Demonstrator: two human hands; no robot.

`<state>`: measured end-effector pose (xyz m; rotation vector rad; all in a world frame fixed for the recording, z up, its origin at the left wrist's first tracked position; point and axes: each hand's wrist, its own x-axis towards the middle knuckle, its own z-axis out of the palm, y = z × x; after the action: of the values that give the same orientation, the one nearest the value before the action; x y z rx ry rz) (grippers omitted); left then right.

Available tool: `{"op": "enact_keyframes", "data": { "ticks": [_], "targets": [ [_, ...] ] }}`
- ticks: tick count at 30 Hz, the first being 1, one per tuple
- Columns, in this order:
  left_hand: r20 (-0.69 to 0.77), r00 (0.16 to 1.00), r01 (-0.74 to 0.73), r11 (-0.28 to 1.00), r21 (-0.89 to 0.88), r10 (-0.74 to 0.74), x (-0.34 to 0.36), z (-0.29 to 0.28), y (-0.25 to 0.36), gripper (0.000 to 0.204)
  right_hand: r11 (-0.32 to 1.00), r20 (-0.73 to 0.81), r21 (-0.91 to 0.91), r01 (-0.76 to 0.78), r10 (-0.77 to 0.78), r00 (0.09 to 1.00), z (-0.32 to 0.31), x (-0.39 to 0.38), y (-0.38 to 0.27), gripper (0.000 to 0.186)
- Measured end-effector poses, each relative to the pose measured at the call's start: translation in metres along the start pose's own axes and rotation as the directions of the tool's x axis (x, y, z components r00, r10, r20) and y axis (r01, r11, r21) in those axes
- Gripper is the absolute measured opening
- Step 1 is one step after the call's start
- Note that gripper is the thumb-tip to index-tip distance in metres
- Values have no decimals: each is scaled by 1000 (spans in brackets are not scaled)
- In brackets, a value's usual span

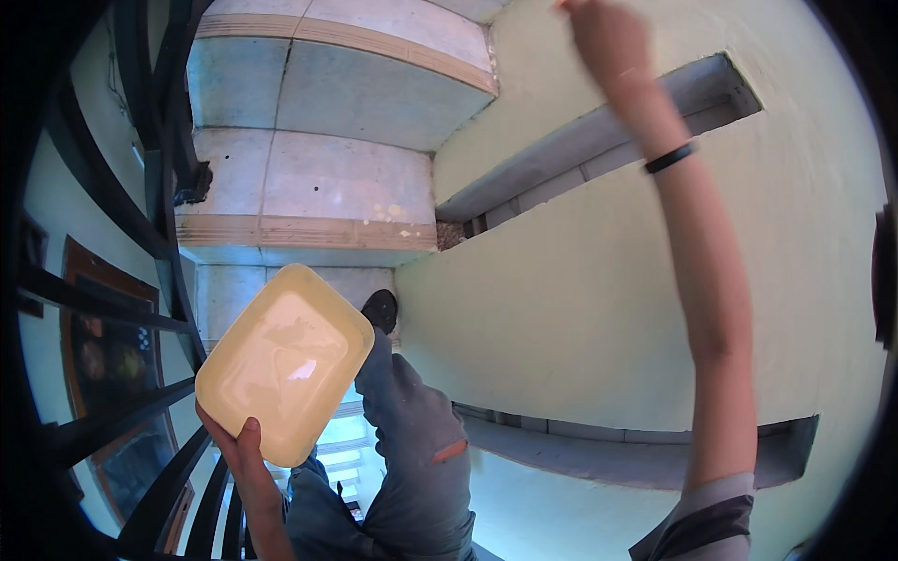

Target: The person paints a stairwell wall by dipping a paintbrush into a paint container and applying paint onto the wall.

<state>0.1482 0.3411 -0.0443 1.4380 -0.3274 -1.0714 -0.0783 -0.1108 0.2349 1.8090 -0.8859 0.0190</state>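
My left hand (pixel 245 449) grips a pale yellow rectangular plastic tray (pixel 224 369) by its lower left end. Inside lies a cream, glossy liquid (pixel 281 337). My right hand (pixel 608 42) is raised high on the right, in front of a pale green wall (pixel 543 327), its fingers blurred and cut off at the top edge. A small orange thing shows at its fingertips, too little to name; I cannot tell whether the hand touches the wall. My right forearm wears a black band.
Tiled stairs (pixel 355 168) with pale spatters rise ahead. My shoe (pixel 381 309) is on a lower tread. Black railing bars (pixel 112 187) run along the left, with a framed panel (pixel 112 346) beyond. Long recessed slots (pixel 580 159) cut into the right wall.
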Motion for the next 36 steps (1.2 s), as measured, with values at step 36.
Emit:
{"op": "enact_keyframes", "data": {
  "ticks": [36],
  "targets": [
    [327, 945, 6, 999, 44, -20, -41, -17, -26, 75, -447, 660, 706, -549, 697, 281, -313, -351, -102, 26]
  ]
}}
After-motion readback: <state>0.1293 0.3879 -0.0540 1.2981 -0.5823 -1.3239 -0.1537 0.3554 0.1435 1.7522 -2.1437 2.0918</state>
